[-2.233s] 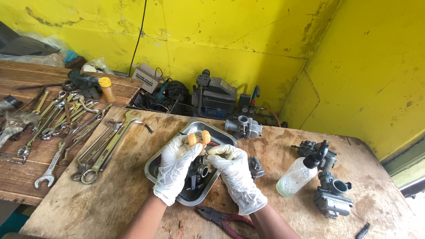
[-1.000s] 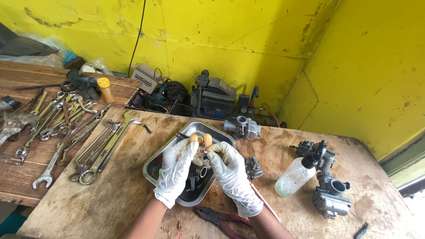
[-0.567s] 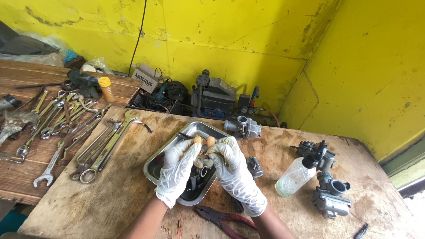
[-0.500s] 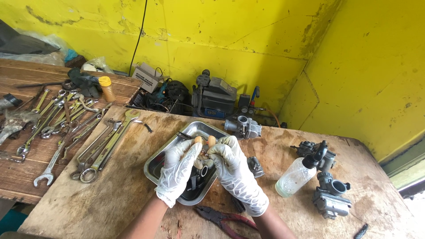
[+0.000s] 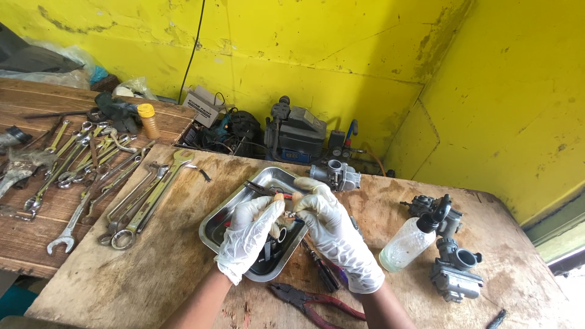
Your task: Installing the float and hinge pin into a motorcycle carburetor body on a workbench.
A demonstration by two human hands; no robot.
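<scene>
Both hands wear white gloves with torn fingertips and hover over a shiny metal tray (image 5: 226,214) on a plywood bench. My left hand (image 5: 250,234) and my right hand (image 5: 332,228) meet fingertip to fingertip, pinching a small metal part (image 5: 288,214) between them above the tray. Dark small parts lie in the tray under my left hand, mostly hidden by it.
Red-handled pliers (image 5: 317,303) lie near the front edge. A carburetor (image 5: 335,175) sits behind the tray. A clear squeeze bottle (image 5: 409,242) and two more carburetor bodies (image 5: 454,274) stand at right. Several wrenches (image 5: 131,198) lie at left; a compressor (image 5: 298,134) stands by the yellow wall.
The hands stay together over the tray, shifting only slightly. The fingertips have closed in tighter around the small part.
</scene>
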